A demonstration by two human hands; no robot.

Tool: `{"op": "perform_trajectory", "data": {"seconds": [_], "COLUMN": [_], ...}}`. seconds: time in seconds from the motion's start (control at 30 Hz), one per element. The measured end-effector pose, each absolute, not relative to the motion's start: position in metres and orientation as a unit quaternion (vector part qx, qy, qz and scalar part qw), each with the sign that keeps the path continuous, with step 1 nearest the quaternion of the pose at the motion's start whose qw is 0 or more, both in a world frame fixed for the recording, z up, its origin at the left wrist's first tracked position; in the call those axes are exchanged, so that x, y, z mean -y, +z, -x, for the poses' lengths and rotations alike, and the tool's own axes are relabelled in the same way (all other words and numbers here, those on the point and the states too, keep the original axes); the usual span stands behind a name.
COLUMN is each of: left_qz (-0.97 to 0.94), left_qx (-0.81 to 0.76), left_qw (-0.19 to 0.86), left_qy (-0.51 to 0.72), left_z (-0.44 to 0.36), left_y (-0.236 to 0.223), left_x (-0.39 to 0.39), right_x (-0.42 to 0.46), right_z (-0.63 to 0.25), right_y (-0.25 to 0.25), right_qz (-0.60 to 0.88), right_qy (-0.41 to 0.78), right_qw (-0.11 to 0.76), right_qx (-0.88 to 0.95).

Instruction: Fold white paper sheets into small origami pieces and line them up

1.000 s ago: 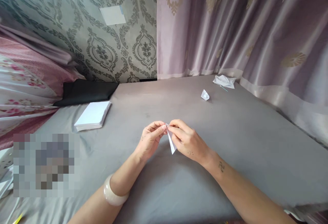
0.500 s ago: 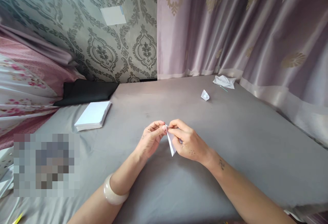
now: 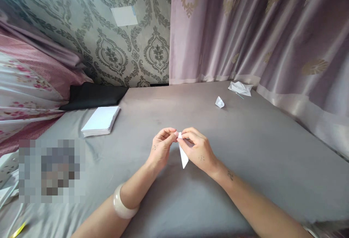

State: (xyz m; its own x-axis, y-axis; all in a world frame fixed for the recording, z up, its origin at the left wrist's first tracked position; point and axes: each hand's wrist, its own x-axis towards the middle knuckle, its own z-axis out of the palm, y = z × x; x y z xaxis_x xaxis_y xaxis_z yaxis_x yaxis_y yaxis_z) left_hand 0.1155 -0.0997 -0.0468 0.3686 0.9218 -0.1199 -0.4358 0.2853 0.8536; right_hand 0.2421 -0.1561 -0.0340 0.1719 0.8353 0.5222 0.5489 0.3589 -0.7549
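A small folded piece of white paper [image 3: 183, 155], narrow and pointed at its lower end, hangs between both hands over the grey cloth surface [image 3: 245, 150]. My left hand [image 3: 161, 147] pinches its top edge from the left with fingers curled. My right hand [image 3: 196, 150] pinches the same top edge from the right, its fingers closed over the paper. A pale bangle [image 3: 122, 203] sits on my left wrist.
A stack of white paper sheets [image 3: 101, 120] lies to the left, with a black cloth [image 3: 94, 95] behind it. A small folded paper piece [image 3: 219, 102] and a crumpled white paper [image 3: 240, 87] lie far right by the curtain [image 3: 259, 31]. Floral bedding [image 3: 24, 85] fills the left side.
My right hand has turned slightly, its fingers curling more over the paper's top. The paper's point has dropped a little. The view has shifted slightly.
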Motion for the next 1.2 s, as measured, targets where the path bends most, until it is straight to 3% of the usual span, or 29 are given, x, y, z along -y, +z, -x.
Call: {"op": "perform_trajectory", "data": {"seconds": [0.23, 0.33, 0.6, 0.73, 0.9, 1.2], "left_qz": [-0.412, -0.413, -0.436, -0.424, -0.395, -0.431], "left_qx": [-0.304, -0.300, -0.314, -0.329, -0.326, -0.331], "left_qw": [0.710, 0.717, 0.731, 0.731, 0.744, 0.720], "left_qy": [0.484, 0.475, 0.421, 0.421, 0.429, 0.432], "left_z": [-0.117, -0.117, -0.116, -0.116, -0.116, -0.115], "left_y": [-0.043, -0.043, -0.043, -0.042, -0.042, -0.042], "left_x": [0.104, 0.103, 0.104, 0.104, 0.105, 0.104], "right_x": [0.154, 0.153, 0.156, 0.157, 0.158, 0.155], "right_z": [-0.244, -0.248, -0.247, -0.242, -0.240, -0.241], "right_y": [-0.031, -0.030, -0.028, -0.036, -0.040, -0.042], "right_qz": [0.578, 0.564, 0.584, 0.597, 0.562, 0.556], "right_qy": [0.388, 0.418, 0.334, 0.216, 0.069, 0.114], "right_qw": [0.547, 0.543, 0.546, 0.569, 0.529, 0.559], "right_qx": [0.465, 0.460, 0.499, 0.522, 0.633, 0.605]}}
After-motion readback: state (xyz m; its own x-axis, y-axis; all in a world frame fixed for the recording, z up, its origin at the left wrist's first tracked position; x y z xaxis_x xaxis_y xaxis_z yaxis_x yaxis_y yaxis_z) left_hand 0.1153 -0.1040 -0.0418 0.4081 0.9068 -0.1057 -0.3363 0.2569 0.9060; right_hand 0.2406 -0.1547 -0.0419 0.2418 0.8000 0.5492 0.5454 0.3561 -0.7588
